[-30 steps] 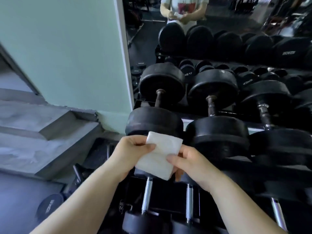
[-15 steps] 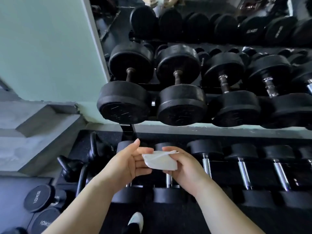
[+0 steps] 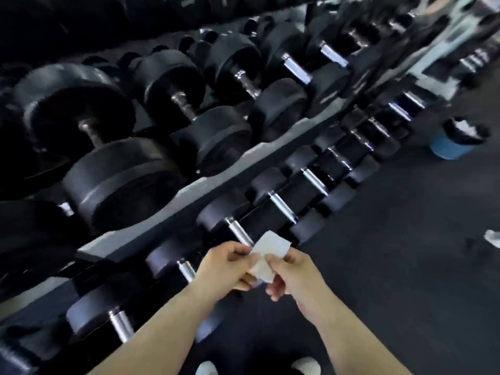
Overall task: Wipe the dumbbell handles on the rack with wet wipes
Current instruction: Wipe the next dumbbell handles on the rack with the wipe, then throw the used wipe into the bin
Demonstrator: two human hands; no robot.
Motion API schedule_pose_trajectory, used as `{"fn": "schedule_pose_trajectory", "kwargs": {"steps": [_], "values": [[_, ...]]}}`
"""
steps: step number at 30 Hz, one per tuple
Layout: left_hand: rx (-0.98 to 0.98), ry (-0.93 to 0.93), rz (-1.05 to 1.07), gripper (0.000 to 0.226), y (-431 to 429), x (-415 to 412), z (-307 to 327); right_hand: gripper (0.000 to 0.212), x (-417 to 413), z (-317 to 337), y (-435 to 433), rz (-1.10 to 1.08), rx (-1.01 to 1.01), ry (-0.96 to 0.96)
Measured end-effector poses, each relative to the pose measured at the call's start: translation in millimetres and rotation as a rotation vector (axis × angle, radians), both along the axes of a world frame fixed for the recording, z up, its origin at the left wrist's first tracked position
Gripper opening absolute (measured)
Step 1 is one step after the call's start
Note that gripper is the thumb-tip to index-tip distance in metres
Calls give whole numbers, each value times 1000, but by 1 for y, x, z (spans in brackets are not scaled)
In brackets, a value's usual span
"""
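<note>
Head view. Reaches both bare forearms forward from the lower edge, wrists close together. Pinches one white wet wipe [image 3: 270,247] with the left grip [image 3: 227,266]: thumb on top, fingers curled under the wipe's lower left part. Pinches the same wipe at its right edge with the right grip [image 3: 295,274]: thumb and forefinger pressed on it, the other fingers curled below. Holds the wipe in the air, in front of the lower shelf of the rack [image 3: 189,190] and just beside one chrome dumbbell handle [image 3: 239,234]; cannot tell if touching it.

Counts: two grips, one wipe. On the upper shelf five large dumbbells [image 3: 108,163] clearly; further ones too blurred to count. On the lower shelf at least six chrome handles in a row. On the dark floor [image 3: 405,239] one blue bucket [image 3: 454,144], well apart to the right, and two light shoes [image 3: 305,365] at the bottom edge.
</note>
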State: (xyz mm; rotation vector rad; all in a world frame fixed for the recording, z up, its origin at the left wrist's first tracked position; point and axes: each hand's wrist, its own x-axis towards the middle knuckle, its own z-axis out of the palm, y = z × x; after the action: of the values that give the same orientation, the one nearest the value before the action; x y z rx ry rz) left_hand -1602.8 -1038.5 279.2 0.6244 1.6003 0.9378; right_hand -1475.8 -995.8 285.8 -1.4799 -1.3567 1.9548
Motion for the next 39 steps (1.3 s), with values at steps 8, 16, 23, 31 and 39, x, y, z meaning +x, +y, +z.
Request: {"fn": "schedule_pose_trajectory", "kwargs": {"steps": [8,16,23,31,39], "values": [[-68,-513,-150,16,78,122,3,25,133,1,40,-306,-27,218],[-157,-629,-235,29,170,294,9,30,308,7,120,-332,115,129],[-15,-288,-539,10,262,389,1,36,407,2,192,-447,116,164],[107,-122,-535,21,443,483,-29,7,488,-28,355,-685,97,351],[38,-201,-561,12,690,557,-22,17,559,-26,594,-700,175,147]]}}
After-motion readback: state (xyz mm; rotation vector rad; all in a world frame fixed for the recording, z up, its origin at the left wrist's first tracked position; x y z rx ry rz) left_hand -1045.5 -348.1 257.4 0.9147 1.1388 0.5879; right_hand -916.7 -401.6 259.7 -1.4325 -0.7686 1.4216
